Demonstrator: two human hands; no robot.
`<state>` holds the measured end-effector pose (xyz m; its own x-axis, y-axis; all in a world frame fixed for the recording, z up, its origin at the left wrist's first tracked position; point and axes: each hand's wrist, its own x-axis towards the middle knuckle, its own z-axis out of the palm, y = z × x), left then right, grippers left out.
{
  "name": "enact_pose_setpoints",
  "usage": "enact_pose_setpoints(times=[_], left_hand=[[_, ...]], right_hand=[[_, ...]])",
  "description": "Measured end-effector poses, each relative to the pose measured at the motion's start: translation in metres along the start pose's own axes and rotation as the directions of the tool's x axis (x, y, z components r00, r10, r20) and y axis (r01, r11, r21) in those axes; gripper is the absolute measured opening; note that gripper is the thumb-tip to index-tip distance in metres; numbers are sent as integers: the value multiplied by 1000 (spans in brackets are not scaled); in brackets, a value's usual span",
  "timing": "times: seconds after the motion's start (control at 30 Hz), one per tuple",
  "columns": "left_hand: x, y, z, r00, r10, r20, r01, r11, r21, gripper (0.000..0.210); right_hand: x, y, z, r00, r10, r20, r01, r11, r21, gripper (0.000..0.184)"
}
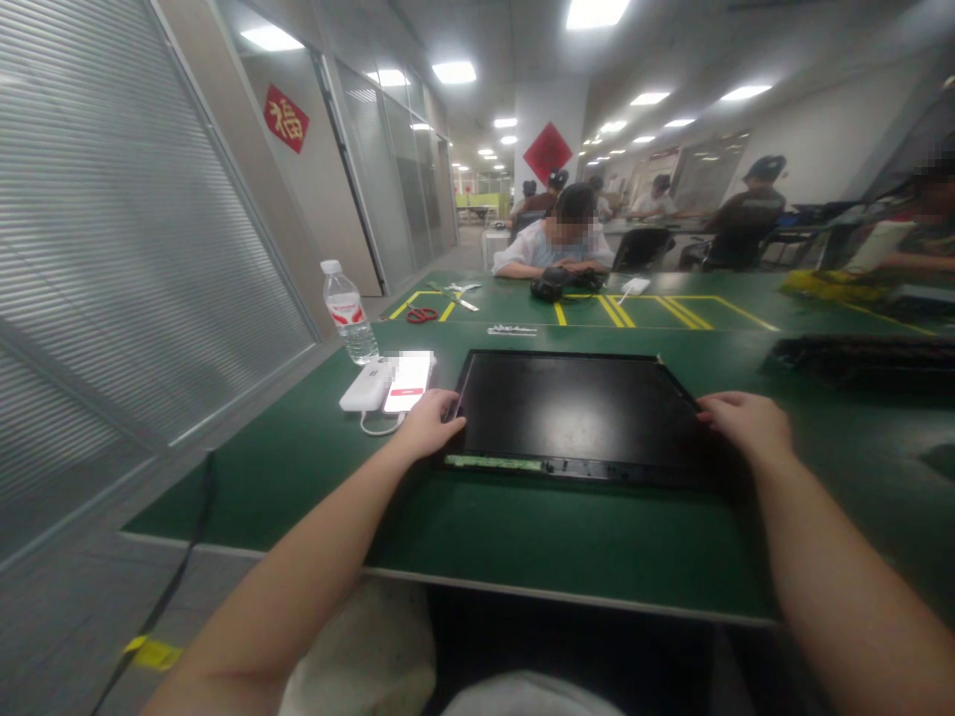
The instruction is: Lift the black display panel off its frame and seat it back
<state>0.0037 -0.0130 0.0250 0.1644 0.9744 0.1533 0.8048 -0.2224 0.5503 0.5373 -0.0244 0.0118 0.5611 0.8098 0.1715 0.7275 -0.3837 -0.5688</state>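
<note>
Office hall, ceiling-lit; green worktable (246, 487), yellow tape on its far part. Item: black flat display panel (567, 408), screen up, near middle, green circuit strip (496, 463) along its near edge. Left hand (433, 423): I see thumb and fingers closed over the left edge. Right hand (746, 426): pinched on the right edge. Firmness: I cannot tell. Handling, my judgement: even support both sides, thumbs off the screen, strip unpressed. Writing: gold "福" on red diamond paper (286, 117), far left; red-marked water bottle (349, 313) label, left, illegible to me.
</note>
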Motion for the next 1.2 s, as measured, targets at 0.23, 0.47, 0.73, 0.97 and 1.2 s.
enact_pose_setpoints(times=[0.23,0.47,0.73,0.97,1.2], left_hand=[[2,0,1,999,17,-28,-15,998,68,31],[8,-9,4,998,46,-30,-43,993,112,29],[11,-11,2,999,31,14,-33,991,126,31],[10,-10,1,999,34,-7,-33,995,93,23],[9,-7,2,999,38,-26,-36,996,80,20]], right_hand=[[-9,-13,-6,994,107,-8,-106,992,67,22],[-13,-14,-8,994,104,-20,-103,993,56,25],[-10,-15,-4,999,45,-17,-45,999,-1,17],[-8,-14,-1,996,92,16,-93,987,131,16],[-7,-13,1,994,110,21,-112,973,202,18]])
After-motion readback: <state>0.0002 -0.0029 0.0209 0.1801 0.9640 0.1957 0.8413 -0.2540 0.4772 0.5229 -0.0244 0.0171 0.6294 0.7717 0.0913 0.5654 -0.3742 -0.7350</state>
